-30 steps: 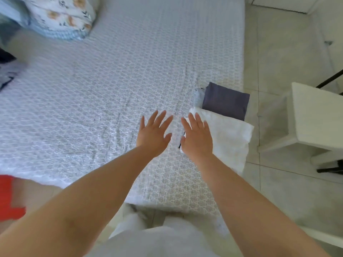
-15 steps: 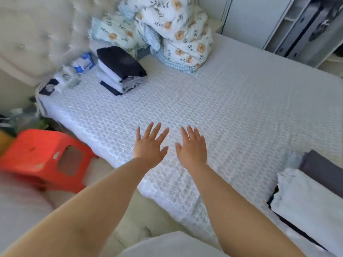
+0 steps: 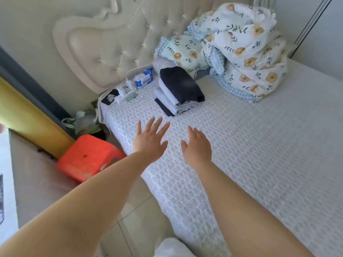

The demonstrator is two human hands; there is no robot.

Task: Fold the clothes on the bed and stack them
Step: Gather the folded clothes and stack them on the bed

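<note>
Soft, even daylight fills the room, bright enough that the white bed sheet (image 3: 259,154) looks washed out toward the right, and the shadows are faint. The wide-angle lens bends the padded headboard (image 3: 104,49) and stretches both forearms at the lower edge. The floral quilt (image 3: 246,51), the stack of folded clothes (image 3: 178,89) and the left margin are slightly smeared.

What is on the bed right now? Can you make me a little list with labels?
left hand: left hand open, fingers spread above the bed, holding nothing
right hand: right hand open, holding nothing
clothes: folded stack with a dark garment on top, beyond the hands
bedding: floral quilt heaped by the headboard
bed: white patterned sheet
corner: tissue pack and charger
floor: orange stool beside the bed
</note>
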